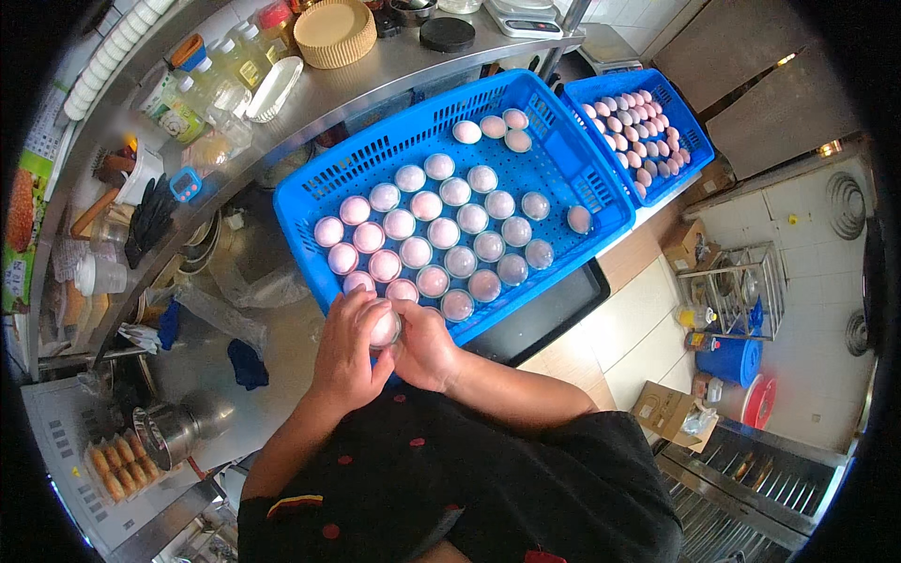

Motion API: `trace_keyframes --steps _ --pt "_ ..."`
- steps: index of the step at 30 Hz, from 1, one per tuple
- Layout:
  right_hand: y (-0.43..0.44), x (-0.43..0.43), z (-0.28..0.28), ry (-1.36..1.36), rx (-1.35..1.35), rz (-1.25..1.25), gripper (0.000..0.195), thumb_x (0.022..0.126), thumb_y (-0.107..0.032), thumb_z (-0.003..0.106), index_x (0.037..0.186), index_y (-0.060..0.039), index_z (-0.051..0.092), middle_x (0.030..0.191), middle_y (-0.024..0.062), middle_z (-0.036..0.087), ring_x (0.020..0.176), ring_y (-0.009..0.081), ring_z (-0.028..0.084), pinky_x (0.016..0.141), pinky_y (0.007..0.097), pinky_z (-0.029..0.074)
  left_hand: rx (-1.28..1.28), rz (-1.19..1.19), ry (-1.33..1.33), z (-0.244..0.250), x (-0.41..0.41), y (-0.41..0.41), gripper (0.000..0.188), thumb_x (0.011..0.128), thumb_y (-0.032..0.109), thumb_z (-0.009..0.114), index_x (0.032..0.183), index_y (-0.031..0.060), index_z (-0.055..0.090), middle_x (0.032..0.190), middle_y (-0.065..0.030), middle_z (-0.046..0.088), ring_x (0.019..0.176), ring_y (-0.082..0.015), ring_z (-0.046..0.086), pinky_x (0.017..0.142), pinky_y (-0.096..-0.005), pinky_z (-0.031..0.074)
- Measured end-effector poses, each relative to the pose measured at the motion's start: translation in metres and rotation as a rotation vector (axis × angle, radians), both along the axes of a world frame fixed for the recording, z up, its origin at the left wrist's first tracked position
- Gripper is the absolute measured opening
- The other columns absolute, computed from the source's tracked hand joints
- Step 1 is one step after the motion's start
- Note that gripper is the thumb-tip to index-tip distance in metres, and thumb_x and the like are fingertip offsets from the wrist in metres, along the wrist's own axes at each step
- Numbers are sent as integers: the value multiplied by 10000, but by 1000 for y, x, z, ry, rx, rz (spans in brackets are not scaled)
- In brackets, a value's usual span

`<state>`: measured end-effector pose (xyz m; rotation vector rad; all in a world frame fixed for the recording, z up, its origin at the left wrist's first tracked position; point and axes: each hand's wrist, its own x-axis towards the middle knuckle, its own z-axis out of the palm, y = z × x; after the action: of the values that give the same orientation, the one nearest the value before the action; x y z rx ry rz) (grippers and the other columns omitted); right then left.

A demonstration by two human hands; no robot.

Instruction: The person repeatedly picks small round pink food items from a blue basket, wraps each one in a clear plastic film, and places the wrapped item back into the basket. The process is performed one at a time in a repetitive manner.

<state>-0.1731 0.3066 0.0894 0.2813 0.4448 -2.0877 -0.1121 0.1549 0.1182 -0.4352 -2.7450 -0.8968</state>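
Both my hands meet at the near left corner of a large blue plastic basket point(450, 105). Between them is a small clear round plastic container point(385, 329) with a pale pink ball-shaped food item inside. My left hand point(345, 352) wraps its fingers over the container from the left. My right hand point(426, 346) grips it from the right, thumb and fingers against its side. Rows of similar pink-filled clear containers point(443, 233) stand on the basket floor. A small cluster of pink balls point(493, 127) sits by the far wall, and one lone ball point(579, 219) lies near the right wall.
A smaller blue basket point(693, 151) with many pink balls adjoins at the far right. Under the large basket's near edge lies a black tray point(563, 310). A steel shelf point(310, 91) runs behind, holding bottles point(243, 67), paper liners point(335, 32) and a scale point(524, 24).
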Motion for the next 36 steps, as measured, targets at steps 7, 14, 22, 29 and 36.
trace_keyframes --steps 7,14,22,29,36 --pt "-3 3 6 -46 13 10 429 1179 -358 342 1397 -54 553 1346 117 665 1262 251 645 1105 408 500 56 34 3 -4 5 -2 655 847 128 720 1452 13 499 1475 -260 508 1399 -479 489 1211 -595 344" --pt "-9 15 4 -49 -22 -24 416 1176 -364 398 1434 -63 522 1399 115 617 1297 254 617 1093 411 504 47 65 8 -5 10 -4 610 908 136 707 1462 6 489 1468 -265 525 1375 -470 520 1189 -588 369" --pt "10 -11 15 477 184 139 540 1099 -290 602 1534 -16 435 1389 128 614 1296 230 618 1075 372 508 37 146 -150 20 -5 -3 714 851 42 783 1491 19 466 1476 -265 531 1357 -458 547 1117 -534 460" --pt "31 -48 19 1346 807 143 817 799 -195 874 1487 -6 476 1348 254 595 1255 375 627 1048 442 530 205 135 -150 21 -17 26 884 793 -16 828 1578 47 425 1560 -242 470 1355 -408 555 1104 -511 494" --pt "193 -210 -50 1828 1665 624 793 732 -203 893 1449 -137 561 1365 184 660 1266 392 645 1058 500 544 405 403 -196 -38 18 -52 689 884 33 765 1523 59 509 1453 -167 598 1286 -283 605 1006 -429 526"
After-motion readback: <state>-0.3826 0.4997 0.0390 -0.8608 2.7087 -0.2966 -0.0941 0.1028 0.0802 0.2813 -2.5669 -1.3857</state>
